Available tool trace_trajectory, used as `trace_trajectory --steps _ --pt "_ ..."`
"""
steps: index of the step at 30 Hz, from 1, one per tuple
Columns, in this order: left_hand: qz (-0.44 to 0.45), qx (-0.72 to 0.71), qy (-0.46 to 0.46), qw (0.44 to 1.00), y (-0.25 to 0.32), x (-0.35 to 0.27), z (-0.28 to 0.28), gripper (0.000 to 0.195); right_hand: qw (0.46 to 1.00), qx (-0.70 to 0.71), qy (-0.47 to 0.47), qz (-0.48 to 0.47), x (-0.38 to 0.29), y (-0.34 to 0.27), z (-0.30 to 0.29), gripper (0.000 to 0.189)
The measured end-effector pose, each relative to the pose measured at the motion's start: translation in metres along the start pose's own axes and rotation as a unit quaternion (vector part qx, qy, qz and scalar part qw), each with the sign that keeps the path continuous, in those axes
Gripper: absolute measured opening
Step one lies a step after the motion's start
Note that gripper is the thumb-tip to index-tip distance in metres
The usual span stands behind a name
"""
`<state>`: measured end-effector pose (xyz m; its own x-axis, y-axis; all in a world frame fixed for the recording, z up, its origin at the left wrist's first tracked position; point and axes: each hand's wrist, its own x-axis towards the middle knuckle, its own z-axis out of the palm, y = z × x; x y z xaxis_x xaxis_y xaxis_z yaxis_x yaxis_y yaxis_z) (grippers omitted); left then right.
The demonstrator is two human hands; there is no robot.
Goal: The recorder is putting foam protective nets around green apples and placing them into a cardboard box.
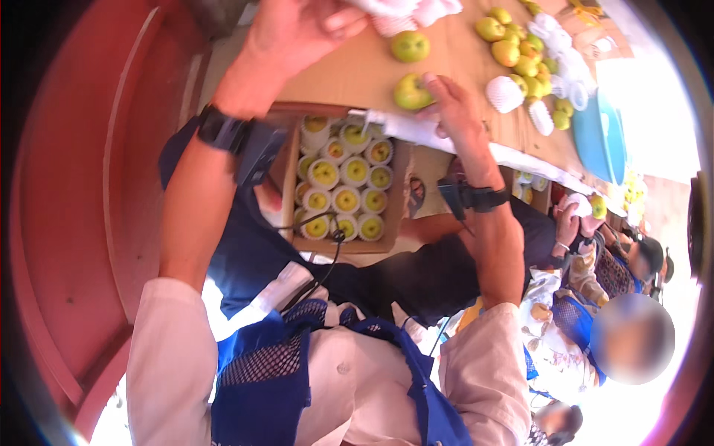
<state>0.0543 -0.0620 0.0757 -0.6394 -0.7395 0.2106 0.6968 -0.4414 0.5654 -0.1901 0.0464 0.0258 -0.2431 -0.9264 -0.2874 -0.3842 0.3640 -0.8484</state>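
Observation:
At the top of the view, my left hand [301, 30] is beside a pile of pinkish-white foam fruit nets [407, 10] on the cardboard-covered table [346, 75]. Its fingertips reach the nets' edge; whether they grip one is not clear. My right hand [454, 108] has its fingers on the right side of a yellow-green apple [411, 92] at the table's near edge. Another apple [410, 46] lies just beyond it, touched by neither hand. Below the table edge, a cardboard box [399, 206] holds rows of apples in white foam nets [346, 199].
A heap of loose apples [524, 56] and white foam nets [505, 93] lie on the table's right side, near a blue basin [597, 139]. Farther right, a co-worker's hands [568, 226] hold a netted fruit and an apple. A red panel [67, 195] stands at left.

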Motion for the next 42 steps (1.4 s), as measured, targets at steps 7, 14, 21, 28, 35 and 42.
trace_trajectory --steps 7,14,21,28,35,42 --pt "-0.003 0.023 -0.025 0.999 -0.012 0.006 -0.006 0.027 0.987 -0.006 0.133 -0.087 -0.006 -0.013 -0.023 0.048" --pt "-0.135 0.029 -0.077 0.987 -0.036 0.006 0.006 0.030 0.894 0.391 -0.186 -0.113 -0.020 -0.041 -0.017 0.051" --pt "-0.200 0.082 -0.080 0.973 -0.045 0.001 0.010 0.032 0.854 0.462 -0.217 -0.101 -0.021 -0.036 -0.024 0.035" --pt "-0.218 0.083 -0.097 0.968 -0.049 -0.003 0.018 0.036 0.860 0.435 -0.234 -0.129 -0.023 -0.028 -0.036 0.017" --pt "-0.217 0.159 -0.115 0.956 -0.046 -0.013 0.016 0.042 0.815 0.506 -0.245 -0.142 -0.028 -0.029 -0.029 0.010" --pt "-0.231 0.123 -0.135 0.956 -0.047 -0.015 0.014 0.043 0.827 0.458 -0.296 -0.140 -0.032 -0.032 -0.039 0.009"
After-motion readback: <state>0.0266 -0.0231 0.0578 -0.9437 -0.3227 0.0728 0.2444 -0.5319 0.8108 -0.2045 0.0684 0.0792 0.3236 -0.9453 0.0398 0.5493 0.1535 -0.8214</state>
